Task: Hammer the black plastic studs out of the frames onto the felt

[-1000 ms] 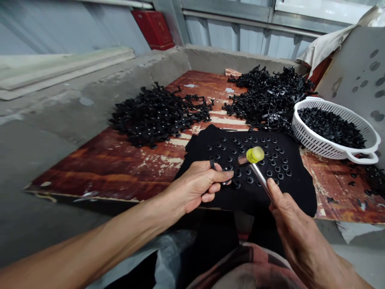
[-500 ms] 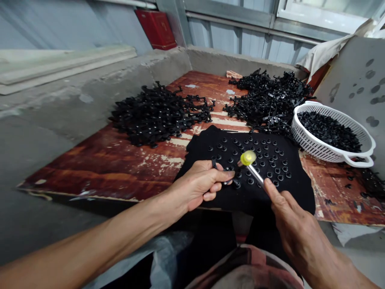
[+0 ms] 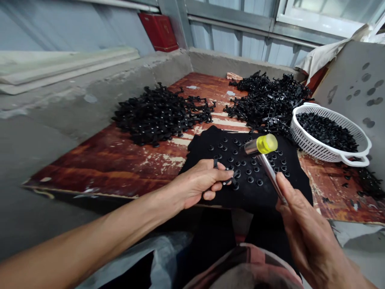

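Note:
My right hand (image 3: pixel 300 212) is closed round the metal handle of a hammer (image 3: pixel 268 172) with a yellow face on its head. The hammer head is raised above a black cloth (image 3: pixel 216 196). Several small round black pieces (image 3: pixel 248 171) stand on that cloth. At the cloth's left part, my left hand (image 3: pixel 207 180) is closed, pinching a black jointed plastic part (image 3: pixel 215 161) between thumb and fingers. Much of this part is hidden by the hand. One end sticks up behind the knuckles, and the other shows by the thumb tip, close to the round pieces.
A heap of black linked parts (image 3: pixel 162 114) lies on the left of the worn red-brown tabletop (image 3: pixel 90 168). Another black heap (image 3: pixel 270 100) is at the back right. Beside it a white plastic basket (image 3: pixel 331 153) holds small black pieces. A concrete ledge (image 3: pixel 60 124) borders the left.
The hammer has risen and shifted right, away from the left hand, its head now turned with the yellow face to the right. The left hand stays nearly in place with the black part.

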### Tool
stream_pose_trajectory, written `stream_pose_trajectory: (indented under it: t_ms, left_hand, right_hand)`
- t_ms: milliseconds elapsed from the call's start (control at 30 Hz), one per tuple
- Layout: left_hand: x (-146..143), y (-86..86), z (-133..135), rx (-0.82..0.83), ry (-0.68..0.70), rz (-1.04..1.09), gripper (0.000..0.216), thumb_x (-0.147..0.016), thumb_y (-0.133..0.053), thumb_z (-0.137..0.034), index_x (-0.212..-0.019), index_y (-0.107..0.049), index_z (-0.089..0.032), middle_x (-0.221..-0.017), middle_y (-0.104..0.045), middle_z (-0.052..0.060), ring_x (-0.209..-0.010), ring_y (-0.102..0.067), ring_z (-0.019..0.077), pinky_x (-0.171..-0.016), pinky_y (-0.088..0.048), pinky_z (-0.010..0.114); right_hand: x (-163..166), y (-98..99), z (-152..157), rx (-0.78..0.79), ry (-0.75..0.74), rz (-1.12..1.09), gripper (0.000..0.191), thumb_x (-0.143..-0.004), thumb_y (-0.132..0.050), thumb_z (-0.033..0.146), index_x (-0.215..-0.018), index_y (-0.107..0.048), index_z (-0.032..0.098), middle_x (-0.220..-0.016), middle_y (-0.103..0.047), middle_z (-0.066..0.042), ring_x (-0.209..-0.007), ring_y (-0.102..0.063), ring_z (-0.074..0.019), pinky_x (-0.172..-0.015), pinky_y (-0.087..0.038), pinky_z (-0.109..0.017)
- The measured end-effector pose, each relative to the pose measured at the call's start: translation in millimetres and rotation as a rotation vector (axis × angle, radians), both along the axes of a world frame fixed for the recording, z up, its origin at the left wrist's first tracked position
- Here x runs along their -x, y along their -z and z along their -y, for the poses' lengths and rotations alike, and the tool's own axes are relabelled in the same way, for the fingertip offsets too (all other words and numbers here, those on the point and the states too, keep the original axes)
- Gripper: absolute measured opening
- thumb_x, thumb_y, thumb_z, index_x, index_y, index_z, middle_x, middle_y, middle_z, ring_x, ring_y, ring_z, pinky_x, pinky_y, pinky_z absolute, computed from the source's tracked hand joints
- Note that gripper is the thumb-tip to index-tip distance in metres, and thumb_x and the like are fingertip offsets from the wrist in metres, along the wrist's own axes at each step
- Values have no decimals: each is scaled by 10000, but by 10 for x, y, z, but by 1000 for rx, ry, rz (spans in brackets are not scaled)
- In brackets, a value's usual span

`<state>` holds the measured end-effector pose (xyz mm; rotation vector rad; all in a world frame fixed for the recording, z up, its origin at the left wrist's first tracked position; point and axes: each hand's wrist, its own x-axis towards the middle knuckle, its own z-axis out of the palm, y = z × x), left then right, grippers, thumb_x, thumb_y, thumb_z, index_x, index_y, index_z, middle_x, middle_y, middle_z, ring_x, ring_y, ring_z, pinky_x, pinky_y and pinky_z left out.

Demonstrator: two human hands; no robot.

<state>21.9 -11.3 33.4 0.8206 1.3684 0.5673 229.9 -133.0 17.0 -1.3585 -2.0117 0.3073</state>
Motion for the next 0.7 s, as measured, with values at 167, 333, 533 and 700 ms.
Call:
stream_pose_trajectory:
  t_ms: [167,333,533,700]
  left_hand:
    - [145,-106,-13,189,-77,171,188,-845,-439,-138,-699,-558,-133,-596,-548,10,-353,-385,56,-263,-207,124]
    - [302,-53,7,117,-71,174,52,-775,-608,-129,-731,-627,-108,-584,-538,-5,-337,-326,16,-277,-205,103]
    - [345,43,13,-7,8,138,196,-636,-802,-214,-701,-666,-88,-499,-470,-44,-351,-320,6,-309,-207,98]
    - [306,30,-13,-16,30,128,303,-543,-858,-240,-620,-594,-115,-526,-513,-37,-351,-295,-9,-322,-176,104]
  right_hand:
    - [-61,172,154,164,82,-193,630,-997,-461,145,-1553,-269,371,-1517,-510,-6,-1319,-547,-197,-1101,-442,-346]
    - [-155,360,252,396,175,-382,492,-1015,-480,326,-1499,-402,364,-1466,-571,-29,-1297,-568,-212,-1092,-435,-377]
    - [-115,434,270,503,198,-463,491,-1004,-492,384,-1490,-435,333,-1433,-600,-47,-1242,-611,-210,-1063,-464,-360]
    - [-110,454,283,512,194,-479,491,-1008,-484,365,-1491,-442,290,-1429,-602,-69,-1288,-574,-241,-1103,-416,-424]
